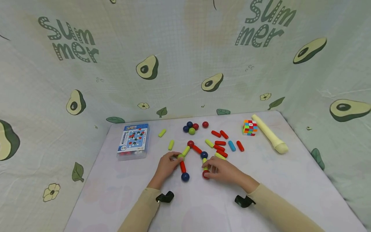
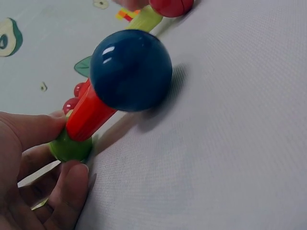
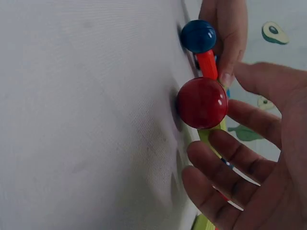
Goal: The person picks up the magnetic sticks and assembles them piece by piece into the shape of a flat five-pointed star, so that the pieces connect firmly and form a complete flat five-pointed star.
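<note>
On the table, balls and short rods are joined in a bent chain. My left hand (image 1: 167, 166) pinches its green ball (image 2: 71, 147) between thumb and fingers. From that ball a red rod (image 2: 91, 112) runs to a dark blue ball (image 2: 131, 70) at the near left end. A yellow-green rod (image 1: 185, 150) links the green ball to a red ball (image 1: 190, 144) at the top. Another red rod (image 1: 197, 149) leads to a second blue ball (image 1: 204, 155). Loosely spread around the red end ball (image 3: 202, 103), my right hand (image 3: 254, 153) has its fingers close to it, not closed round it.
Loose red rods (image 1: 220, 143), yellow-green rods and a blue rod (image 1: 232, 146) lie to the right. Several balls (image 1: 192, 131) cluster behind. A boxed kit (image 1: 133, 141) stands left; a puzzle cube (image 1: 250, 127) and a pale yellow club-shaped object (image 1: 269, 133) are at the far right.
</note>
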The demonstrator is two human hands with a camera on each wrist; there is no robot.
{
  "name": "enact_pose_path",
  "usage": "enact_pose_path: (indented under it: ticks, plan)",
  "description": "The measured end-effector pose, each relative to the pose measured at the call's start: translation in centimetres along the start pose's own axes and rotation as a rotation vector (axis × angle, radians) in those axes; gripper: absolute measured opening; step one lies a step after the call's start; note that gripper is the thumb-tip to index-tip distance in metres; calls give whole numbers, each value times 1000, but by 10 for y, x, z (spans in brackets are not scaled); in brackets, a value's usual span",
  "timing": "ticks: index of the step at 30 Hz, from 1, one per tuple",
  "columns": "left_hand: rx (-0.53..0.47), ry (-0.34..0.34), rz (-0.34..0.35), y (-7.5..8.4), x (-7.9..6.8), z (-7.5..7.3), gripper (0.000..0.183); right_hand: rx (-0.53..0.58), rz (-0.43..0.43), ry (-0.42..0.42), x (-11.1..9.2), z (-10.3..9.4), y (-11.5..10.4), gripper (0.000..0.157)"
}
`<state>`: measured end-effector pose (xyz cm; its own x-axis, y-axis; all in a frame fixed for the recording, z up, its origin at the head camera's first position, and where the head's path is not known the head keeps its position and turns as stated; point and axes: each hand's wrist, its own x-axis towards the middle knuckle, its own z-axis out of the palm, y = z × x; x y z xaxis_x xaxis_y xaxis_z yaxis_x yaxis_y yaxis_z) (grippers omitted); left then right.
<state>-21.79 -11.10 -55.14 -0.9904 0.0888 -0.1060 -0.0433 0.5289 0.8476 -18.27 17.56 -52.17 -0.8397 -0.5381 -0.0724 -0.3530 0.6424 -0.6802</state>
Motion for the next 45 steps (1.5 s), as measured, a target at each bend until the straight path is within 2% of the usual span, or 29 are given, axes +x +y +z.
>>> enact_pose_path:
  ticks: [4, 8, 12, 20, 23, 27, 30, 32, 36, 40, 45]
  plan:
    - [26, 5, 15, 1, 1, -1, 31, -61, -34, -40, -6, 5, -1, 33]
    - [49, 16, 17, 3, 2, -1, 30, -99, -28, 2, -6, 8, -2, 31]
    - [74, 30, 12, 4, 4, -1, 31, -109, 24, 51, -4, 8, -1, 33]
    - [107, 67, 33, 4, 5, 0, 38, -80, 36, 73, -4, 5, 5, 35]
    - [105, 73, 29, 2, 1, 0, 46, -56, 47, 133, -5, -1, 6, 34]
    - [127, 70, 36, 0, -12, -1, 54, -129, 104, 273, -4, -8, 14, 31]
    - [154, 49, 74, 0, -25, -2, 57, -207, 155, 333, -3, -11, 23, 32]
    - [173, 19, 116, -1, -32, -2, 60, -236, 182, 335, -3, -12, 27, 34]
    - [235, -84, 197, -1, -45, -2, 60, -262, 216, 314, -5, -14, 32, 35]
    - [330, -148, 215, 2, -53, 0, 46, -290, 233, 311, -5, -13, 34, 34]
    - [361, -150, 225, 2, -58, 1, 36, -296, 235, 324, -5, -12, 35, 30]
